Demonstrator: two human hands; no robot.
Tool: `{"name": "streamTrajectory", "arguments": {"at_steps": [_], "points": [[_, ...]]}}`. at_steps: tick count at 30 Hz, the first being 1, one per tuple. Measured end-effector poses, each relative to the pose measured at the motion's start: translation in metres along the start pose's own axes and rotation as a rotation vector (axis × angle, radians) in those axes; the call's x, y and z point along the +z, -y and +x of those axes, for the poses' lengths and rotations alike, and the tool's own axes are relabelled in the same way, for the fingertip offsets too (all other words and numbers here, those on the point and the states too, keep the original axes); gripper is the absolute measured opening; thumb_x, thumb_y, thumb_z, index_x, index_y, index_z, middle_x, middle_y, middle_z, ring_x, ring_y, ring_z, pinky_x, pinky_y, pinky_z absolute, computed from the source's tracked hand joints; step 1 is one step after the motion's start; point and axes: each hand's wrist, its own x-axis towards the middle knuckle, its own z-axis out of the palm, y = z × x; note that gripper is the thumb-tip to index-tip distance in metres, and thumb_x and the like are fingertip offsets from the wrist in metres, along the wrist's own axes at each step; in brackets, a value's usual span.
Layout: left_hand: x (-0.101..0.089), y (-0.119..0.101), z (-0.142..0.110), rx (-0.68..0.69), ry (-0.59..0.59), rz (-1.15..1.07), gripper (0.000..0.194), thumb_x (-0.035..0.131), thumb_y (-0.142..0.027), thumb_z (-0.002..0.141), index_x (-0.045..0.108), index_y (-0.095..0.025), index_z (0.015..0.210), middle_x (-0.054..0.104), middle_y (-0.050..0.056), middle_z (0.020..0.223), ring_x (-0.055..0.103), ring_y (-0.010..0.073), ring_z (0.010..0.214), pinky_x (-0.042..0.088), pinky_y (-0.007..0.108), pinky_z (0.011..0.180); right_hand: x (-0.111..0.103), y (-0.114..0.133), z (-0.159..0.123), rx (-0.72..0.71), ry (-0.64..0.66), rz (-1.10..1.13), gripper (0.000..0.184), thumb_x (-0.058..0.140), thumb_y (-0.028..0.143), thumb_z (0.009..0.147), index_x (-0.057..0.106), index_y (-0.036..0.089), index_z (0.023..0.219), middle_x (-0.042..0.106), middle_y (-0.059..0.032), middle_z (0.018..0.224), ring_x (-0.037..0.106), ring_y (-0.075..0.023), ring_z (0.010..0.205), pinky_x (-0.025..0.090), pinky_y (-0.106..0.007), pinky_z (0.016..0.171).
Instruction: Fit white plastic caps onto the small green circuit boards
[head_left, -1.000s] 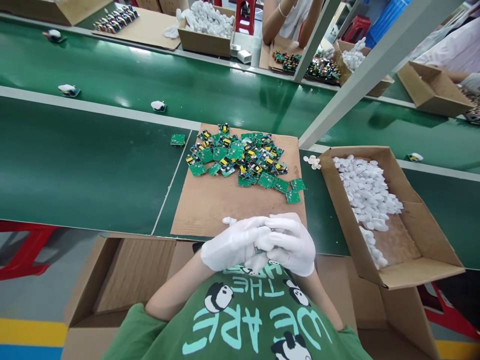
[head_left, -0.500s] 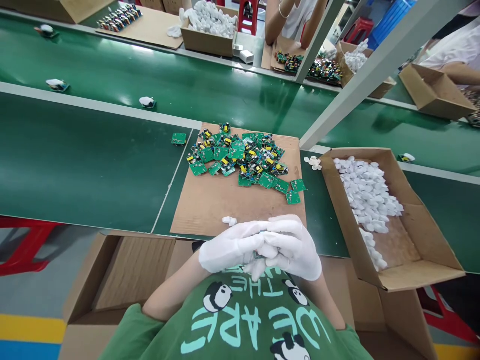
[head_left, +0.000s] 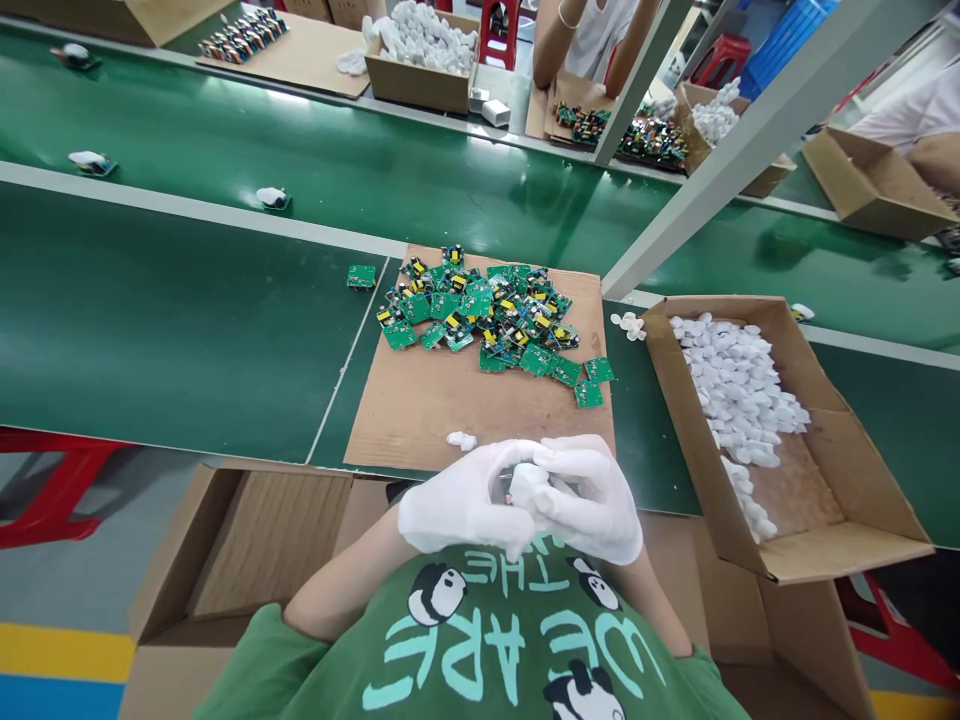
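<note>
In front of my chest, both white-gloved hands meet around a small circuit board with a white cover piece. My left hand is closed, thumb and fingers curled round its left side. From the right, my right hand pinches the white cover with its fingertips. Glove fingers hide most of the board. Just beyond my hands, a loose white piece lies near the front of a cardboard sheet. Farther back on that sheet is a heap of green circuit boards with yellow and black components.
An open carton of white pieces stands at right, beside several small white discs. A single board lies left of the sheet. Behind runs a green conveyor carrying white-covered boards. A slanted metal post rises at right; co-workers sit opposite.
My fingers have shifted round the held board, and the white piece between them now shows more fully. White-covered boards on the conveyor have moved left.
</note>
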Motion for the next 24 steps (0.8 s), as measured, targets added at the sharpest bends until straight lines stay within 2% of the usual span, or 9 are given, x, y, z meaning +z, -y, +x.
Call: {"name": "streamTrajectory", "arguments": {"at_steps": [3,5,8,10,13,18,21,24], "points": [[0.007,-0.007,0.0,-0.019,-0.131,0.193,0.018,0.066,-0.015,0.069,0.057,-0.017,0.085,0.058,-0.006,0.057,0.054,0.01,0.044,0.036,0.021,0.045,-0.001,0.001,0.006,-0.093,-0.087,-0.044,0.029,0.06,0.027,0.093,0.055,0.031,0.122,0.062,-0.0055,0.101,0.065,-0.0205,0.09,0.057,-0.038,0.076],[0.011,-0.01,0.0,-0.046,-0.19,0.283,0.011,0.061,-0.013,0.073,0.057,-0.016,0.082,0.053,-0.008,0.053,0.05,0.0086,0.039,0.033,0.021,0.043,-0.003,0.002,0.014,-0.098,-0.003,-0.095,0.032,0.054,0.026,0.096,0.053,0.027,0.127,0.062,-0.0058,0.095,0.063,-0.0195,0.085,0.055,-0.035,0.072],[0.011,-0.012,0.002,-0.082,-0.223,0.345,0.009,0.059,-0.015,0.075,0.056,-0.016,0.084,0.049,-0.009,0.048,0.047,0.0086,0.036,0.031,0.021,0.043,-0.007,0.004,0.022,-0.103,0.115,-0.134,0.027,0.05,0.028,0.098,0.056,0.024,0.124,0.061,-0.0057,0.092,0.061,-0.0187,0.08,0.053,-0.034,0.07],[0.007,-0.011,0.002,-0.049,-0.158,0.328,0.01,0.06,-0.014,0.074,0.055,-0.017,0.082,0.051,-0.009,0.048,0.05,0.0097,0.041,0.033,0.021,0.045,-0.009,0.004,0.022,-0.094,0.113,-0.134,0.024,0.049,0.029,0.098,0.057,0.023,0.12,0.061,-0.0056,0.092,0.059,-0.0182,0.079,0.052,-0.033,0.07],[0.002,-0.007,0.002,0.029,-0.035,0.273,0.011,0.057,-0.01,0.07,0.052,-0.018,0.075,0.057,-0.006,0.052,0.055,0.0108,0.048,0.039,0.022,0.05,-0.008,0.004,0.018,-0.092,0.069,-0.109,0.03,0.05,0.036,0.099,0.053,0.021,0.125,0.06,-0.0064,0.095,0.058,-0.0189,0.082,0.052,-0.034,0.072],[-0.003,0.0,0.0,-0.02,-0.034,0.135,0.013,0.059,-0.015,0.076,0.051,-0.019,0.086,0.055,-0.008,0.051,0.052,0.0099,0.04,0.037,0.02,0.044,-0.006,0.003,0.014,-0.113,0.014,-0.123,0.031,0.058,0.039,0.096,0.057,0.025,0.124,0.06,-0.0054,0.094,0.06,-0.0207,0.087,0.053,-0.036,0.078],[-0.004,0.002,0.0,0.025,0.044,0.051,0.014,0.063,-0.029,0.082,0.056,-0.017,0.087,0.06,-0.004,0.06,0.051,0.0087,0.041,0.035,0.019,0.042,-0.007,0.003,0.016,-0.099,-0.014,-0.061,0.045,0.06,0.043,0.094,0.051,0.022,0.133,0.063,-0.0068,0.097,0.062,-0.0207,0.089,0.056,-0.036,0.078],[-0.004,0.003,0.0,0.016,0.057,-0.082,0.036,0.055,-0.051,0.09,0.06,-0.015,0.087,0.064,0.002,0.074,0.046,0.0054,0.038,0.03,0.019,0.037,-0.007,0.002,0.018,-0.093,-0.034,-0.037,0.046,0.062,0.047,0.093,0.052,0.022,0.131,0.066,-0.0072,0.098,0.066,-0.0203,0.088,0.057,-0.036,0.077]]}}
